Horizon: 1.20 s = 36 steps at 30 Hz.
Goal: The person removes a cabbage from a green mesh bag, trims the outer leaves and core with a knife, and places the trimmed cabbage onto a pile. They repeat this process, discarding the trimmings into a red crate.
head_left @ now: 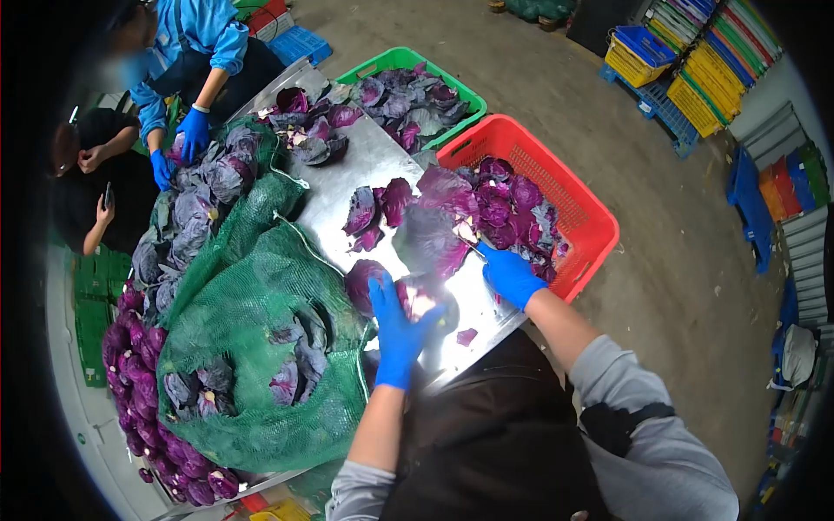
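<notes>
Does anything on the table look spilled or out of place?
Slightly untidy: one small purple cabbage scrap lies alone near the edge of the shiny metal table, and curled purple cabbage leaves lie loose on it, outside the green plastic crate holding similar leaves.

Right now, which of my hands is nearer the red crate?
Your right hand: it is close by the near side of the red crate. Your left hand is farther off to the left, over the metal table.

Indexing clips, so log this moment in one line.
left hand: at cabbage | right hand: thin tool, likely knife | red crate: cabbages inside
</notes>
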Available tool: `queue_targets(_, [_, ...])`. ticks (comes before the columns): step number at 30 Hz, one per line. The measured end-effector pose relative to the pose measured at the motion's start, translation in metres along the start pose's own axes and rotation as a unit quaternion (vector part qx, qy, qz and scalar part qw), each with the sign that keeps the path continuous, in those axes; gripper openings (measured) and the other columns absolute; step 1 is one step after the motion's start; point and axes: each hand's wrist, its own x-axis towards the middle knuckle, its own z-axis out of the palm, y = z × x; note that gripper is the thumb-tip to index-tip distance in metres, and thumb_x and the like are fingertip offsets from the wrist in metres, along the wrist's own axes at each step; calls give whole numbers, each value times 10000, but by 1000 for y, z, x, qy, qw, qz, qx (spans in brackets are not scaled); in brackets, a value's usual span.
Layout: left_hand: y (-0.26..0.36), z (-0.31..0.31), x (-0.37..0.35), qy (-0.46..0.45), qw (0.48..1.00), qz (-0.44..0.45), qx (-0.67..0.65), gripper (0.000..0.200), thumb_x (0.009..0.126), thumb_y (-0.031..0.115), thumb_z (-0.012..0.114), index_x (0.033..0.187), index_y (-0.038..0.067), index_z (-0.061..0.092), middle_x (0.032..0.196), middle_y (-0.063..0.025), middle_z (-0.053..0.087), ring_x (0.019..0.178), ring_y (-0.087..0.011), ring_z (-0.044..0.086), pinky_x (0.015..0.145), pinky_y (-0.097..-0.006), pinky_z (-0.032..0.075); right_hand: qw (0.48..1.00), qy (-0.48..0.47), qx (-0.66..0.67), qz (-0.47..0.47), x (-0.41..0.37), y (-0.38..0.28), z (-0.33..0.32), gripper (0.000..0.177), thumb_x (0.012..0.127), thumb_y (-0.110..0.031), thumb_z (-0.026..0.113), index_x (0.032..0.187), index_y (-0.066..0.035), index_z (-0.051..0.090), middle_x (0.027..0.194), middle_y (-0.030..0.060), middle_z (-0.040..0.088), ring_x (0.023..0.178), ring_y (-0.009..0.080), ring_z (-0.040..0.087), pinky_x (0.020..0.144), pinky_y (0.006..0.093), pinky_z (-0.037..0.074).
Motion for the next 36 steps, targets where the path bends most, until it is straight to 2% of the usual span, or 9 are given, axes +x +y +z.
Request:
queue_targets(6, [9, -46, -47, -98, 891, -135, -422, 986, 679, 145, 776, 1458, 73, 175, 1487, -151, 223, 1348, -265, 271, 1089, -383, 259, 998, 48, -18, 40, 22, -2, -5, 421, 829, -134, 447, 1244, -184, 495, 824, 222, 635, 762, 412, 616, 671, 501, 486])
queue_targets(9, [-2, -37, -43, -77, 922, -96, -367, 973, 659, 48, 729, 1460, 75, 177, 1443, -96, 305, 1301, -236, 335, 1068, -330, 303, 989, 74, -28, 122, 24, -20, -21, 322, 849, -244, 572, 1087, -28, 556, 904, 191, 640, 825, 389, 617, 704, 460, 489])
queue_targets(12, [-9, -24, -25, -48, 949, -20, -311, 985, 620, 16, 696, 1454, 48, 173, 1406, -106, 342, 1288, -229, 345, 1073, -326, 297, 971, 56, 153, -177, -20, -82, -51, 423, 828, -385, 636, 1057, -32, 597, 916, 175, 643, 829, 316, 635, 733, 403, 495])
queue_targets(20, [9, 9, -16, 52, 961, -41, -267, 931, 682, 142, 749, 1402, -45, 189, 1400, -196, 287, 1296, -269, 311, 1081, -362, 259, 967, 45, 229, -98, -10, -51, -12, 368, 791, -364, 638, 969, -44, 610, 840, 188, 637, 764, 334, 629, 682, 400, 491])
queue_targets(24, [18, 2, -4, 28, 966, -23, -255, 982, 653, 206, 772, 1405, -35, 188, 1377, -216, 333, 1276, -312, 351, 1061, -381, 300, 990, -71, 72, 102, -3, -33, -40, 375, 838, -304, 596, 1123, -60, 594, 981, 177, 642, 846, 295, 647, 755, 364, 516])
queue_targets(26, [23, -4, -2, -39, 994, 13, -98, 1039, 624, 289, 791, 1411, -15, 185, 1378, -240, 331, 1272, -351, 366, 1042, -405, 336, 959, 56, 262, -94, -12, -57, -45, 406, 848, -363, 607, 1152, -96, 576, 1053, 154, 628, 934, 315, 622, 775, 387, 491])
queue_targets(29, [12, 4, 8, -52, 993, 71, -83, 1109, 590, 381, 810, 1423, 12, 178, 1376, -259, 328, 1255, -381, 387, 1022, -421, 363, 957, 4, 156, -245, -5, -65, -24, 518, 848, -424, 603, 1272, -139, 520, 1219, 124, 572, 1076, 274, 582, 883, 361, 466])
queue_targets(34, [-6, -32, -15, -118, 988, 50, -89, 884, 662, 207, 767, 1397, 46, 302, 1327, -187, 441, 1223, -328, 441, 1016, -370, 366, 971, 7, 147, -189, -6, -64, -34, 516, 857, -404, 603, 1281, -123, 517, 1226, 117, 577, 1114, 239, 566, 923, 346, 448])
queue_targets(36, [-64, -29, -35, -138, 989, 47, 22, 822, 695, 234, 758, 1378, 45, 341, 1297, -185, 473, 1189, -324, 471, 991, -383, 385, 918, -19, 353, -178, -5, -58, -36, 524, 868, -393, 601, 1276, -77, 515, 1201, 123, 594, 1086, 204, 577, 906, 323, 454])
